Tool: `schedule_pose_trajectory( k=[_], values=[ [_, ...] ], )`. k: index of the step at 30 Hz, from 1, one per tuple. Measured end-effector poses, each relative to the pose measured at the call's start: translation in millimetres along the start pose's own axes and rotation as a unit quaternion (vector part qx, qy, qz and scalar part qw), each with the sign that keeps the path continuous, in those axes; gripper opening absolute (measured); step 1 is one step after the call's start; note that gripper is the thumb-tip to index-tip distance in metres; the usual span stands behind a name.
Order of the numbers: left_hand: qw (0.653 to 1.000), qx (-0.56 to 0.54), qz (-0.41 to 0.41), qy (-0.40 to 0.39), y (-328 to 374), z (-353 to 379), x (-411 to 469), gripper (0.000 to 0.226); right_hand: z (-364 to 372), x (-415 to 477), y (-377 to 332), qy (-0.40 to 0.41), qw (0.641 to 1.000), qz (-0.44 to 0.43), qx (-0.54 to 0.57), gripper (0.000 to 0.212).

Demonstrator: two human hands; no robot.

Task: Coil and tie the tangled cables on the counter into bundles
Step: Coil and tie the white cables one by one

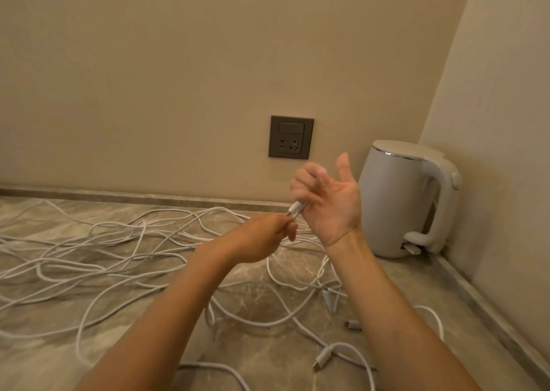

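Cables (pixel 119 259), white and tangled, sprawl in loose loops over the marbled counter (pixel 35 367), from its left edge to near the white kettle (pixel 398 200) in the right corner. Both your hands are raised above the tangle, touching. Your right hand (pixel 330 203) faces you palm-on, thumb up, fingers curled round a white connector (pixel 296 207). Your left hand (pixel 262 236) pinches that connector's lower tip with its fingertips. Another loose plug (pixel 323 361) lies on the counter near your right forearm. A dark wall socket (pixel 291 137) sits behind your hands.
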State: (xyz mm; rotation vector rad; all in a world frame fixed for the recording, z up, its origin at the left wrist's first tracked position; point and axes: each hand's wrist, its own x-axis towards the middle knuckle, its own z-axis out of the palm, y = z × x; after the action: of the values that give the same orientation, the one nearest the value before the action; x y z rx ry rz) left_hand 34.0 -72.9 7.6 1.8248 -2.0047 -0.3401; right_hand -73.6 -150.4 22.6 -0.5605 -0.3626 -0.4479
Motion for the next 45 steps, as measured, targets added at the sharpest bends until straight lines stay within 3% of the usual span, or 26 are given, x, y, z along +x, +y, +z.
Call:
schedule_pose_trajectory(
  k=[3,6,10,16,23,28,30,35,40,45],
  values=[
    [0.998,-0.050,0.004,-0.039,13.3,-2.1,-2.8,0.030,10.2,-1.1,-2.8,0.117,0.986,-0.101,-0.069,0.075],
    [0.995,-0.074,-0.015,-0.068,20.5,-9.3,-7.2,0.032,12.0,-0.3,-4.9,0.177,0.967,-0.127,-0.135,0.070],
    [0.989,-0.116,-0.069,-0.065,17.6,-17.8,-11.7,0.027,12.3,-1.2,-5.5,0.207,0.927,-0.084,-0.301,0.072],
    [0.945,-0.313,-0.086,-0.042,6.7,-40.4,-21.3,0.029,15.3,-2.6,-9.7,0.202,0.873,-0.016,-0.443,0.079],
    [0.965,-0.260,-0.014,0.015,4.7,-52.1,-25.7,0.025,0.1,1.9,-5.2,0.254,0.782,0.036,-0.568,0.080],
    [0.963,-0.254,0.004,0.086,6.8,-52.7,-23.6,0.027,-8.5,4.8,-4.1,0.238,0.762,0.099,-0.594,0.097],
    [0.963,-0.243,0.010,0.119,5.5,-53.4,-22.9,0.026,-10.6,4.2,-3.6,0.233,0.763,0.123,-0.591,0.100],
    [0.955,-0.211,0.020,0.205,1.3,-52.2,-18.1,0.025,-2.4,2.0,5.3,0.202,0.769,0.176,-0.581,0.086],
    [0.934,-0.203,0.022,0.295,-8.7,-49.6,-11.2,0.024,8.3,2.3,8.1,0.154,0.844,0.228,-0.461,0.083],
    [0.946,-0.186,-0.006,0.267,-13.1,-34.6,-0.3,0.030,11.4,4.4,7.3,0.043,0.929,0.218,-0.295,0.083]
  ],
)
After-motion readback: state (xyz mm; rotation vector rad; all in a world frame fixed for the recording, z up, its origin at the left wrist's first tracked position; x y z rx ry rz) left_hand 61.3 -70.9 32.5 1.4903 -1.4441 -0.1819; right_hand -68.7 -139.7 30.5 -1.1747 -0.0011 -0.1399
